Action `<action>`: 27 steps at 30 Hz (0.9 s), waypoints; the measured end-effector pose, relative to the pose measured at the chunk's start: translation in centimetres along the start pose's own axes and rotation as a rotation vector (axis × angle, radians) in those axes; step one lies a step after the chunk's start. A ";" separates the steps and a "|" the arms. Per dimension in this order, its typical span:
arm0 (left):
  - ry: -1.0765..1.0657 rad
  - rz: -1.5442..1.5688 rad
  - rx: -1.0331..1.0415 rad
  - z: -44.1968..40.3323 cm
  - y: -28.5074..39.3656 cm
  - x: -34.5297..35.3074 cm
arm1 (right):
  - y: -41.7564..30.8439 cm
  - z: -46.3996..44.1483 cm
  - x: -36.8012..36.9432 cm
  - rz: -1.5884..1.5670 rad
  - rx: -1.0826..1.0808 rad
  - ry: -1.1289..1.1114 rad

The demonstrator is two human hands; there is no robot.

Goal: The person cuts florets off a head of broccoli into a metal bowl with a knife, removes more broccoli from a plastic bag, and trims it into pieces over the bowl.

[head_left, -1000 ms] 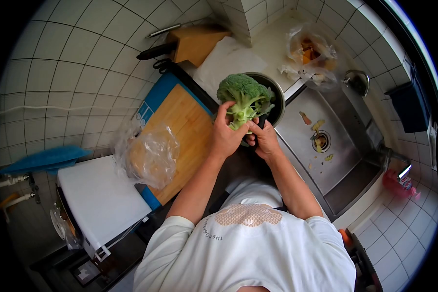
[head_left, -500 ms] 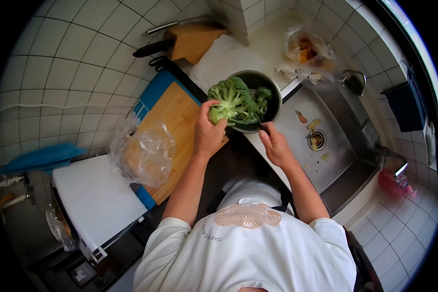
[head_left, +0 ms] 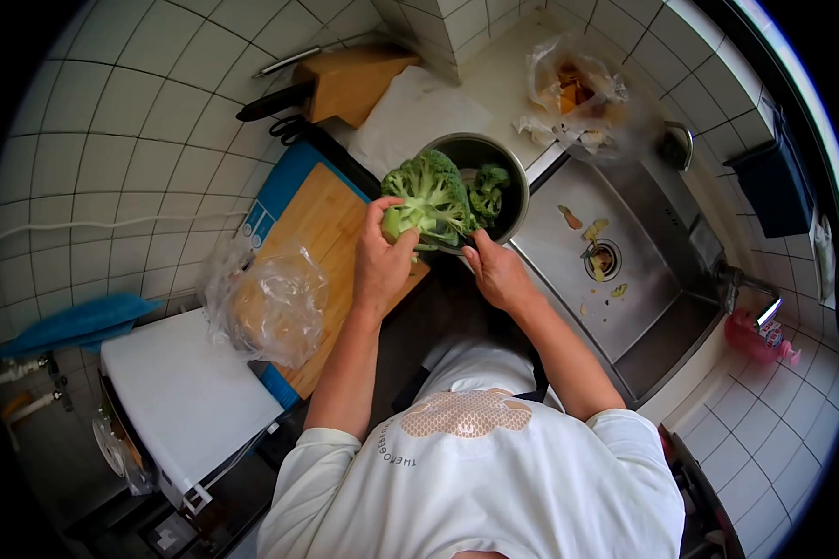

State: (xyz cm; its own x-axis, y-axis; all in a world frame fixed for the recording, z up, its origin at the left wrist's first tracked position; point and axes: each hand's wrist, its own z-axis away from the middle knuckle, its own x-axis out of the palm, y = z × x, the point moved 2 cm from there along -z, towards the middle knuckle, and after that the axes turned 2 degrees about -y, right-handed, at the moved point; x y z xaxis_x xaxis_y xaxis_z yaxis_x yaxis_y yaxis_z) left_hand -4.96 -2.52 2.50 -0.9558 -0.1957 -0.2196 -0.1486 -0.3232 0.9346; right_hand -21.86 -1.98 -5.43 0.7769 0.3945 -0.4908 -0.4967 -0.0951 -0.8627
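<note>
A large head of broccoli (head_left: 429, 200), cut stem side up, is gripped by its thick stem in my left hand (head_left: 384, 259). Beneath and behind it, a round metal pot (head_left: 522, 191) holds smaller broccoli florets (head_left: 488, 191). My right hand (head_left: 499, 270) is closed at the near rim of the pot, its thumb and fingertips against the lower right edge of the broccoli head. Whatever sits between those fingers is hidden.
Left lies a wooden cutting board (head_left: 303, 224) with a clear plastic bag (head_left: 284, 303) on it. A knife block (head_left: 354, 79) stands behind. Right is a steel sink (head_left: 643, 279) with vegetable peelings (head_left: 595, 228) by its drain. Another plastic bag (head_left: 578, 93) sits at the back.
My right hand has moved left and up against the broccoli, its fingers now closed at the edge of the head. My left hand still holds the broccoli, and the whole view has shifted slightly.
</note>
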 end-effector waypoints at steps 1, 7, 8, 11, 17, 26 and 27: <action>-0.001 0.001 -0.002 -0.1 -0.1 -0.1 | 0.0 -0.1 0.1 0.011 -0.014 0.004; -0.060 -0.023 -0.002 0.0 0.1 0.2 | -0.6 -0.4 0.6 0.010 -0.013 0.049; -0.055 -0.022 -0.009 0.0 0.1 0.1 | -0.6 -0.4 0.6 0.013 -0.008 0.052; -0.052 0.008 -0.038 -0.4 -0.1 -0.1 | -0.7 -0.6 0.5 0.004 -0.019 0.059; -0.046 0.048 -0.048 -0.9 -0.2 0.3 | -0.9 -1.0 0.6 0.100 -0.021 0.138; -0.016 0.022 -0.009 -1.5 -0.5 0.8 | -1.4 -1.1 1.7 -0.045 0.029 0.185; -0.014 -0.004 0.002 -1.6 -0.4 0.8 | -1.5 -1.1 1.9 -0.046 0.028 0.187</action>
State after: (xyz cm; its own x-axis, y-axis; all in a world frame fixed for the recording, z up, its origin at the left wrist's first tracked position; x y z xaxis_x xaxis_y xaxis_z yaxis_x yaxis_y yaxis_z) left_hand -5.28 -4.08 1.51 -0.9586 -0.1819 -0.2192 -0.1525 -0.3225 0.9342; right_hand -19.27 -2.08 -5.18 0.8561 0.2213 -0.4671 -0.4674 -0.0545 -0.8824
